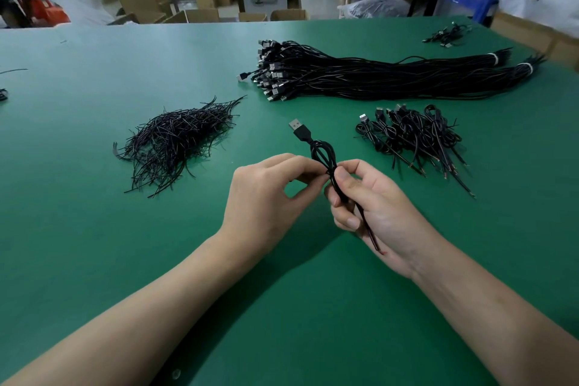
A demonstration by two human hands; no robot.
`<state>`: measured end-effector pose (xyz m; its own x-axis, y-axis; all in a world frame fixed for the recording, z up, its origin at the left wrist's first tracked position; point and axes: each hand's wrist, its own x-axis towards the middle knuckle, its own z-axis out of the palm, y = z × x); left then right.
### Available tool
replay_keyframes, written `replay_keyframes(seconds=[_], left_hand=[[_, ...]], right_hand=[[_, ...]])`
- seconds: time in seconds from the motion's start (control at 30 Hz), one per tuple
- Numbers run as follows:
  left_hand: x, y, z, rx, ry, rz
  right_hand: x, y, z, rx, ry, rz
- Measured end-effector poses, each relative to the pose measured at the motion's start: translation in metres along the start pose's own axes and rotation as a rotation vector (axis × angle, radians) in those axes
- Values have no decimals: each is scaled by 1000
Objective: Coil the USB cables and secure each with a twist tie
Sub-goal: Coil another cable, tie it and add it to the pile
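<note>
fingers (308, 166) of left hand (266, 194) pinch coiled cable (324, 152) waist; right hand (379, 210), palm up, grips tail.

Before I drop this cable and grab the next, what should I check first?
1. Coiled cable held: ok, left hand pinches its waist, right hand grips below.
2. Loops gathered, USB plug sticking out free: ok.
3. Twist tie closed round the waist: cannot tell, fingers hide it.
4. Pile of ties lying to the left: ok.
5. Finished coils lie to the right, bare table beside them: ok.
</note>
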<state>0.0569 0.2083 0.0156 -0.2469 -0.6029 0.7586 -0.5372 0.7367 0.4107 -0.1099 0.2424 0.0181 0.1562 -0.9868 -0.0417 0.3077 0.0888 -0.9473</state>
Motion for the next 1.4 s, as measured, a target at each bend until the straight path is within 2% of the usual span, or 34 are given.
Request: replay_keyframes(seconds=[0.13,0.27,0.37,0.47,0.67,0.83,0.93,1.07,1.17,1.3,1.4], left_hand=[[2,-1,-2,120,6,104],[7,-6,-6,286,-6,342],[11,-12,-11,355,-58,506],[13,-16,-18,386,-154,622],[18,-11,-29,410,-244,723],[16,-11,-29,381,-247,750],[13,-11,-23,337,-174,661],[13,-7,-16,110,-60,334],[12,-5,-16,-136,-52,57],[12,-1,-13,-540,-97,-417],[11,1,-8,-728,-162,-572]], right_hand=[[1,0,-1,-62,-2,20],[2,-2,-5,19,-40,91],[2,-5,-11,119,-105,191],[1,-8,-15,118,-148,281],[-1,-17,-18,107,-197,378],[-2,-23,-21,141,-191,440],[-3,-22,-22,155,-198,361],[-4,-22,-21,131,-219,169],[-3,-18,-17,-144,-138,74],[-4,-11,-12,-736,128,-292],[-6,-9,-10,-930,181,-442]])
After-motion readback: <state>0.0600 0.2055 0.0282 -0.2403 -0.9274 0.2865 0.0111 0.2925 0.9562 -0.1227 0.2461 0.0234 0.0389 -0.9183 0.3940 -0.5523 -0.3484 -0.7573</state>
